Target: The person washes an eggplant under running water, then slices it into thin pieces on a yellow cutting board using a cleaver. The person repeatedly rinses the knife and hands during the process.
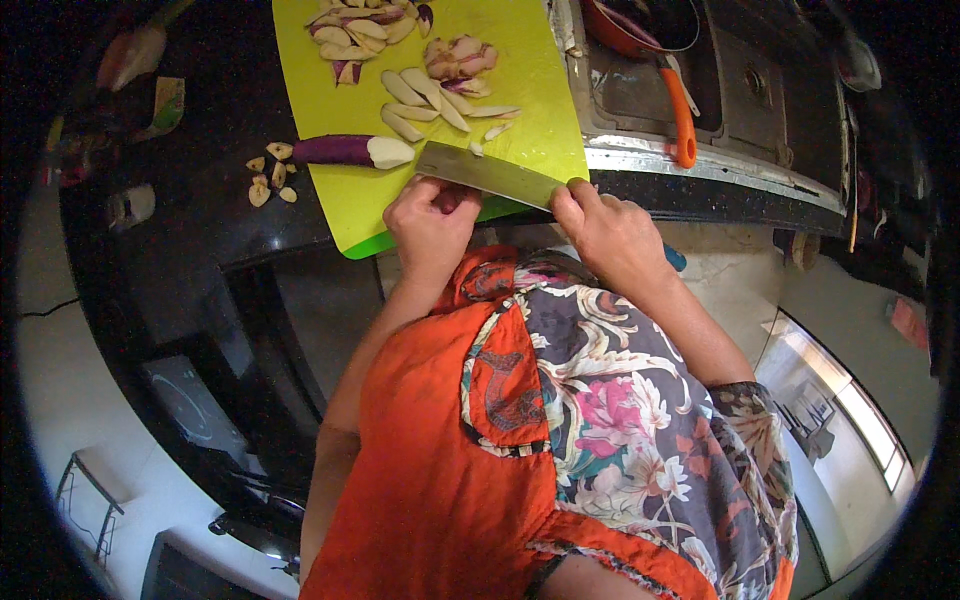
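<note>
My right hand (615, 230) is closed round the grip of a wide-bladed kitchen knife (490, 177), whose blade points left above the near part of a yellow-green cutting board (540, 130). A blue end sticks out beyond that hand. Close to the blade's tip, my left hand (435, 220) has its fingers pinched together; a dark purplish bit shows between them, too hidden to name. Just beyond it lies a purple eggplant (335, 150) with a pale cut end, overhanging the board's left edge. Eggplant wedges (430, 98) and a knob of ginger (460, 57) lie farther up.
More eggplant pieces (360, 30) are heaped at the board's far end. Small pale cut pieces (270, 180) sit on the black counter (215, 230) left of it. On the right, a red pan with an orange handle (680, 120) rests over the sink (740, 110).
</note>
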`<control>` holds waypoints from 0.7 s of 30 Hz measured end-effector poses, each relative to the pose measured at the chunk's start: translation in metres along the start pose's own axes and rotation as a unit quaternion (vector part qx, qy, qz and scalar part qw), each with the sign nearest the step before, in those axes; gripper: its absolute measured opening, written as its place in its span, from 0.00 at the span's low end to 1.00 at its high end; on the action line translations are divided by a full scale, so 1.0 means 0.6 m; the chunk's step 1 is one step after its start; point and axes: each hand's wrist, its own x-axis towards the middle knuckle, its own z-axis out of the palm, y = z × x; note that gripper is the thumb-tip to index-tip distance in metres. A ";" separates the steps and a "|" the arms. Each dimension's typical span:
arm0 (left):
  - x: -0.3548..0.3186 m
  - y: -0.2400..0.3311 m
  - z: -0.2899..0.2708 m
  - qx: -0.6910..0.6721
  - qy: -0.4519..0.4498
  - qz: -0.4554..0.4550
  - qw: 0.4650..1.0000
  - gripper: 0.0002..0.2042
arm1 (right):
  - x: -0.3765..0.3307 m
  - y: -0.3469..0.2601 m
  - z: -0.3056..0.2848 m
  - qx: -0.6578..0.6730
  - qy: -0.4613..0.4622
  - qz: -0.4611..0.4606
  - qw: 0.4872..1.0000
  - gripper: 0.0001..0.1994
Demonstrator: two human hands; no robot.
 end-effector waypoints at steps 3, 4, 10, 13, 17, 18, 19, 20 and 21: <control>-0.008 -0.006 -0.007 0.001 0.004 0.009 1.000 0.05 | 0.009 -0.013 -0.008 0.013 -0.064 0.034 0.997 0.14; -0.011 -0.009 -0.008 -0.015 0.011 0.017 1.000 0.05 | 0.013 -0.016 -0.014 0.018 -0.094 0.047 0.994 0.14; -0.003 -0.014 -0.039 0.022 0.066 0.052 0.996 0.07 | 0.011 0.013 -0.020 0.145 -0.042 0.081 0.985 0.11; 0.010 -0.041 -0.057 0.098 0.068 0.044 0.992 0.11 | 0.005 0.023 -0.034 0.164 0.020 0.101 0.981 0.10; 0.003 -0.030 -0.062 0.196 0.119 0.169 0.959 0.13 | -0.013 0.034 -0.047 0.149 0.017 0.113 0.982 0.09; 0.001 -0.026 -0.057 0.191 0.100 0.203 0.955 0.12 | -0.020 0.037 -0.047 0.140 0.004 0.110 0.984 0.09; 0.000 -0.020 -0.050 0.186 0.080 0.238 0.950 0.12 | -0.029 0.037 -0.046 0.138 0.006 0.102 0.985 0.10; -0.003 -0.013 -0.044 0.181 0.062 0.271 0.943 0.11 | -0.037 0.036 -0.047 0.136 0.008 0.092 0.986 0.12; -0.005 -0.008 -0.036 0.185 0.040 0.263 0.946 0.11 | -0.043 0.035 -0.047 0.135 0.011 0.082 0.987 0.13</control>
